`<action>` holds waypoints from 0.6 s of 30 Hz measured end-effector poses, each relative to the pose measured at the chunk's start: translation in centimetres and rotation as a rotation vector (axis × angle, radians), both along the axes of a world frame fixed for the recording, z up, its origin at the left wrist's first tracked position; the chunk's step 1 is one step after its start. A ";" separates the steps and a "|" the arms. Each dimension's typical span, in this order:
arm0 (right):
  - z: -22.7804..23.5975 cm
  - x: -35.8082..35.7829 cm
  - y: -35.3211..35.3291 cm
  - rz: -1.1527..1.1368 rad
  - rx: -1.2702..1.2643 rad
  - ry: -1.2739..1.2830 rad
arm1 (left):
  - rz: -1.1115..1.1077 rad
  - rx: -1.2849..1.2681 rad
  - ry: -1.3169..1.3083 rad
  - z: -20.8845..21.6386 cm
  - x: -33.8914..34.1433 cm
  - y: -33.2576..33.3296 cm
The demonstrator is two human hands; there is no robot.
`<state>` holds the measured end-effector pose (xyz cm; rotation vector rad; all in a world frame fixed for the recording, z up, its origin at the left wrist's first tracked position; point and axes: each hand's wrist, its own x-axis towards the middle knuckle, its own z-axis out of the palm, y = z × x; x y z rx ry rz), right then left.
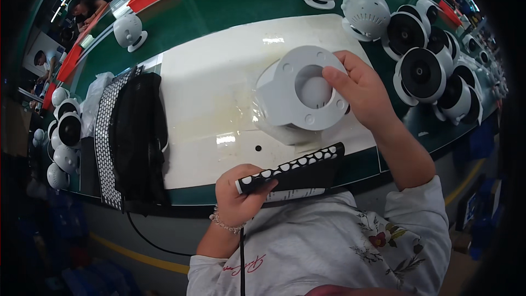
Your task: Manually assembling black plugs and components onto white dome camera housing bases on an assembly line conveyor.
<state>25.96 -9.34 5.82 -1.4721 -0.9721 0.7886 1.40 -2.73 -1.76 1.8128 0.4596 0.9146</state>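
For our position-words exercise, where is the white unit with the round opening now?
In the head view, just right of centre, the white unit is held by the right hand over the white mat.

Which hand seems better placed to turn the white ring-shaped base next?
Probably the right hand: it grips the white ring-shaped base at the rim of its opening. The left hand is apart from that base, occupied with a white-spotted black strip.
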 end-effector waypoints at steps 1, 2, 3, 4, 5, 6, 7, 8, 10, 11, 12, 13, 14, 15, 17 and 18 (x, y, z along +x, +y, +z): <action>0.1 -0.2 -0.3 -0.023 0.026 -0.134 | -0.002 -0.008 0.005 0.3 0.3 -0.1; 0.2 -0.4 -0.5 -0.037 0.054 -0.263 | -0.048 0.020 0.041 0.9 0.4 0.0; 0.5 -1.0 -1.0 -0.156 0.101 -0.522 | -0.095 0.047 0.077 1.3 0.4 0.0; 0.4 -1.4 -1.7 -0.148 0.095 -0.513 | -0.089 0.039 0.087 1.6 0.5 -0.2; 0.4 -1.6 -2.5 -0.171 0.232 -0.798 | -0.095 0.100 0.047 1.8 0.8 -0.3; 0.4 -1.9 -3.2 -0.191 0.372 -1.083 | -0.101 0.162 0.007 1.9 1.1 -0.5; 0.6 -2.5 -3.8 0.021 0.407 -0.940 | -0.097 0.157 0.010 1.9 1.4 -0.6; 0.6 -3.1 -4.1 0.023 0.400 -0.932 | -0.082 0.168 -0.011 1.8 1.6 -0.7; 0.8 -4.5 -4.5 0.224 0.394 -0.901 | -0.067 0.173 -0.026 1.8 1.5 -1.1; 0.9 -4.9 -4.8 0.187 0.405 -0.898 | -0.036 0.085 0.034 1.9 1.3 -1.3; 0.7 -5.0 -5.0 0.188 0.403 -0.894 | -0.003 -0.002 0.094 2.0 1.2 -1.3; 0.3 -5.1 -5.1 0.176 0.420 -0.958 | 0.014 -0.048 0.094 1.8 1.2 -1.4; 0.1 -5.2 -5.2 0.163 0.439 -1.027 | 0.015 -0.047 0.094 1.7 1.2 -1.6; -0.3 -5.2 -5.3 0.163 0.440 -1.027 | 0.018 -0.011 0.073 1.6 1.3 -1.7; -1.4 -5.2 -5.3 0.089 0.507 -1.129 | 0.022 0.022 0.052 1.6 1.3 -1.8; -1.8 -5.2 -5.4 0.091 0.506 -1.128 | 0.012 -0.025 0.068 1.6 1.4 -1.8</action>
